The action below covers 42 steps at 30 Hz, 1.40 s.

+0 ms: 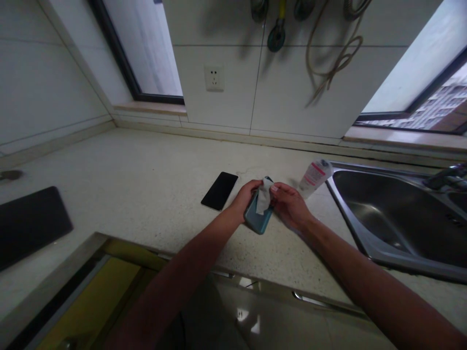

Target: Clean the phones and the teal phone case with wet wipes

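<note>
Over the counter, my left hand (245,200) is closed around the left edge of a blue-green phone case (260,222). Whether a phone sits inside it I cannot tell. A crumpled white tissue (263,197) lies against the upper part of the case's face. The fingers of my right hand (290,201) pinch the tissue at the case's upper right edge. To the left, a black phone (219,190) rests flat on the counter with its dark side up. Just beyond my right hand stands a clear plastic package (314,177) with pink print, leaning slightly.
A steel sink (345,228) with a faucet (447,177) is set into the pale counter (146,175) at the right. On the far left is a dark flat panel (34,223). A wall socket (214,78) and a looped cord (337,68) are on the tiled wall.
</note>
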### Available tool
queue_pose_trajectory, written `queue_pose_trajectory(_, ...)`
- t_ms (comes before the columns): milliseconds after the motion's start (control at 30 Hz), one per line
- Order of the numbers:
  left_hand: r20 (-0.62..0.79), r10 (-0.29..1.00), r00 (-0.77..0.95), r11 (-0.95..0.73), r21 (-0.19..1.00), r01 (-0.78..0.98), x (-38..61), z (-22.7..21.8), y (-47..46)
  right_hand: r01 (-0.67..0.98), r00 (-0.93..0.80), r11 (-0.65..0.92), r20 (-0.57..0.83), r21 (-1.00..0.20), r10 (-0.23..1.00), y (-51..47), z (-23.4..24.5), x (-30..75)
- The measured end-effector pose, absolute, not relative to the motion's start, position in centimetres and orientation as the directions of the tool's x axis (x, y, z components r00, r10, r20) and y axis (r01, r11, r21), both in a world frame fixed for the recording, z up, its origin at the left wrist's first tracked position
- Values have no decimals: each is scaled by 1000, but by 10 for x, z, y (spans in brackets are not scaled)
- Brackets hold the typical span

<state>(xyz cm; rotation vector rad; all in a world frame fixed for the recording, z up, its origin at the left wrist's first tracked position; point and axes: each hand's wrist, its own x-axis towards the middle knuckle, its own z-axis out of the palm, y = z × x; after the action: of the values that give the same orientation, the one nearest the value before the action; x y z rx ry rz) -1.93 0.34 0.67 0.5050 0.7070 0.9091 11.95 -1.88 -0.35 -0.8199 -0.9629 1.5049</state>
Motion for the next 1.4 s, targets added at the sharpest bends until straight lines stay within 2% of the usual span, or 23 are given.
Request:
queue_pose_trajectory(167,-345,811,472,581,569,-582,-21,7,2,-395,-19,136,156,-909,988,-17,0,123)
queue_pose_trajectory(333,-344,768,541,633,537,-558,-21,0,2,-339,94,273,256,-900,962,-17,5,130)
queue_pose_trajectory(433,-355,783,511,620,522,-586,-21,-1,3,-231,171,352,319,-907,932,-16,6,134)
queue_pose_trajectory(500,-343,800,493,598,514,-614,-23,0,3,-67,308,462,422,-884,852,-16,7,138)
queue_pose_trajectory(600,-300,805,511,589,498,-636,-25,3,1,202,519,591,597,-781,612,-15,7,143)
queue_pose_trajectory(667,-284,794,538,602,492,-629,-26,5,-1,317,553,623,673,-715,491,-16,6,145)
queue_pose_trajectory(733,-266,780,567,616,487,-619,-26,6,-3,410,455,629,746,-660,486,-18,4,145)
queue_pose_trajectory(800,-259,783,566,613,474,-632,-23,6,-5,488,201,644,794,-589,574,-20,-1,142)
queue_pose_trajectory(900,-257,804,536,589,458,-665,-18,8,-10,509,-246,725,729,-464,639,-24,-9,134)
queue_pose_trajectory(967,-245,805,540,586,461,-666,-15,9,-13,503,-397,761,673,-409,624,-27,-12,129)
queue_pose_trajectory(1167,-218,834,507,540,511,-669,-10,8,-16,537,-457,764,637,-358,621,-33,-12,123)
queue_pose_trajectory(1400,-295,836,463,547,516,-659,-10,1,-12,446,-541,799,590,-403,599,-33,-10,126)
